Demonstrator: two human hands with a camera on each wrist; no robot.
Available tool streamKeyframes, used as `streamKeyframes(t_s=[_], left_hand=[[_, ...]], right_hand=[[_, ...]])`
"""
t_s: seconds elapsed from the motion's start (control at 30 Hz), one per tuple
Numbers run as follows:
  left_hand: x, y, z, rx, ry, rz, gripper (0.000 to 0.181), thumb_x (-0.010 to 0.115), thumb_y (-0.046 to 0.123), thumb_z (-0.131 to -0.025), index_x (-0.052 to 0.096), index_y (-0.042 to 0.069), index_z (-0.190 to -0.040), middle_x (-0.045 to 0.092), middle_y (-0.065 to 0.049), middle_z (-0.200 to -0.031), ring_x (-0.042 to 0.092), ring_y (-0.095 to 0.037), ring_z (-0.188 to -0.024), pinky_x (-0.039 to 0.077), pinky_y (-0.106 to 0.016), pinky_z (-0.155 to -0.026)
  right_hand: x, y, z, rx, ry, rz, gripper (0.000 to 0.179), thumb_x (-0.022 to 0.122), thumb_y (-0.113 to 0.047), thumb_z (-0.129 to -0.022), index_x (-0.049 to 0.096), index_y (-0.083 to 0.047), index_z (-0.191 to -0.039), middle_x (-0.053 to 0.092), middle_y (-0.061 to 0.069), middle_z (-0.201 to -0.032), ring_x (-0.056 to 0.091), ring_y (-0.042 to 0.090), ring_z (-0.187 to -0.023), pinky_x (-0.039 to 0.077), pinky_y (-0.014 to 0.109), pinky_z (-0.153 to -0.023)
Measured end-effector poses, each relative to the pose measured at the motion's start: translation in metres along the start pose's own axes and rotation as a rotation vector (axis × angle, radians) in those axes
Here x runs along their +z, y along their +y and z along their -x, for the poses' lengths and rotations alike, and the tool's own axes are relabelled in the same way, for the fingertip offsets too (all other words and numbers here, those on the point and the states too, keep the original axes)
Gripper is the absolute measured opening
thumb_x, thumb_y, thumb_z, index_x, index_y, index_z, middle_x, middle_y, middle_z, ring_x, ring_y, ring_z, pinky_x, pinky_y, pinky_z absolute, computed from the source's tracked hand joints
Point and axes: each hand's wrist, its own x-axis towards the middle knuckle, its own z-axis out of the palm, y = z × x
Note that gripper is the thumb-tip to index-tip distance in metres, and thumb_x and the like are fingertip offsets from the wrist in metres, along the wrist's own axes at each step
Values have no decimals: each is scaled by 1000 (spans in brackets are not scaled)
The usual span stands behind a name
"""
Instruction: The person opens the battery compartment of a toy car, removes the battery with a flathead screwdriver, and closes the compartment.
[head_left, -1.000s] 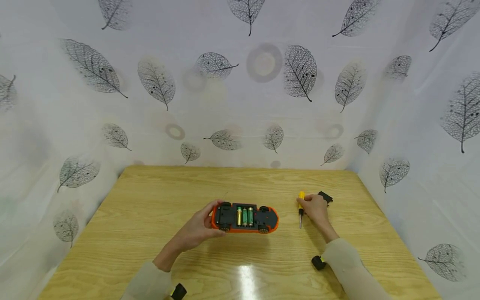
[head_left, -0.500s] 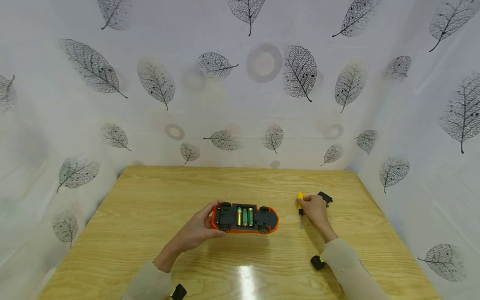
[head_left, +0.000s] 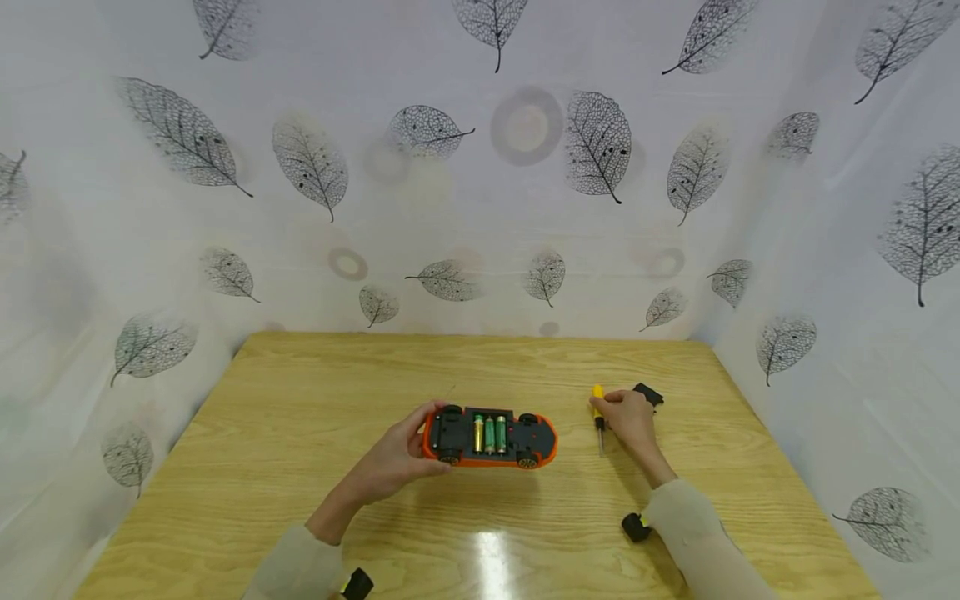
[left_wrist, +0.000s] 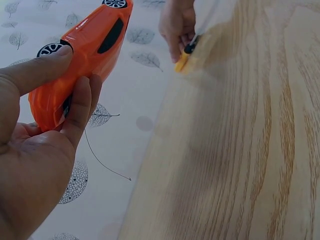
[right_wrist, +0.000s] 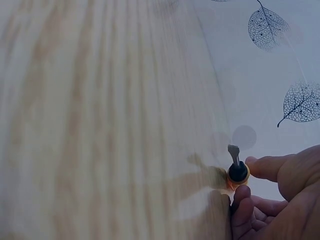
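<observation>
We find the car (head_left: 520, 432) in the left hand (head_left: 396, 460), thumb and fingers clamped round one end. The head view shows us three batteries (head_left: 490, 434) in its underside; the left wrist view, its orange side and window (left_wrist: 111, 36). Well apart, the right hand (head_left: 632, 419) pinches a screwdriver (head_left: 599, 423), whose flat tip (right_wrist: 233, 149) we see plainly only in the right wrist view. Just past the right hand, the head view alone shows a black piece (head_left: 651, 394) on the table (head_left: 337, 367).

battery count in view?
3, side by side in the orange car, from the head view: left battery, middle battery, right battery. None looks hidden.
</observation>
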Motion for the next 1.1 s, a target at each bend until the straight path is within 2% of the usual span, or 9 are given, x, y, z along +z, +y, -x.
streamKeyframes(t_s=[0.17, 0.3, 0.4, 0.53, 0.67, 0.83, 1.0, 1.1], left_hand=[[0, -1, 0, 5, 5, 0, 85, 73, -12, -88, 27, 2, -158, 31, -28, -158, 49, -41, -136, 56, -35, -98], [0, -1, 0, 8, 1, 5, 85, 71, -14, -88, 26, 1, -158, 31, -28, -158, 49, -41, -137, 56, -36, -98], [1, -2, 0, 7, -7, 10, 85, 71, -15, -89, 25, 1, -159, 30, -28, -158, 49, -40, -136, 56, -36, -98], [0, -2, 0, 6, -14, 7, 86, 72, -12, -89, 24, 1, -159, 29, -28, -158, 50, -40, -136, 57, -36, -97], [1, -2, -1, 2, -12, 5, 86, 71, -14, -89, 24, 2, -159, 29, -28, -159, 50, -39, -136, 57, -35, -97], [1, -2, -2, 6, -15, -11, 84, 69, -15, -90, 23, 0, -159, 29, -31, -158, 51, -40, -135, 56, -34, -98], [2, -1, -2, 2, -11, -14, 83, 69, -15, -90, 24, -1, -159, 30, -30, -158, 51, -40, -134, 56, -34, -98], [3, 0, -2, -1, -11, -21, 84, 70, -14, -90, 24, 0, -159, 30, -31, -157, 52, -39, -133, 57, -34, -97]], right_hand=[[-2, -1, 2, 26, -26, -38, 39, 75, -22, -96, 71, 11, -118, 75, 22, -95, 66, 16, -63, 49, 27, -50], [-6, -3, 4, 49, -47, -70, 45, 72, -24, -99, 66, 12, -125, 73, 23, -99, 66, 16, -65, 49, 27, -52], [-10, -6, 7, 53, -57, -98, 50, 70, -26, -101, 61, 14, -130, 72, 26, -104, 69, 21, -68, 53, 28, -55], [-17, -13, 9, 37, -40, -80, 54, 67, -32, -102, 60, 12, -133, 67, 28, -117, 70, 31, -86, 59, 33, -67], [-22, -24, 12, -1, -7, -25, 51, 66, -36, -103, 64, 8, -130, 66, 26, -120, 66, 35, -102, 58, 35, -77], [-24, -44, 18, -43, -16, -79, 48, 67, -33, -102, 65, 7, -129, 69, 24, -111, 70, 39, -92, 60, 34, -69], [-21, -64, 28, -76, -27, -149, 45, 69, -32, -102, 67, 4, -129, 70, 20, -110, 69, 41, -92, 62, 48, -77], [-17, -74, 34, -130, -34, -164, 41, 70, -32, -101, 69, 1, -126, 71, 18, -109, 69, 36, -90, 61, 41, -74]])
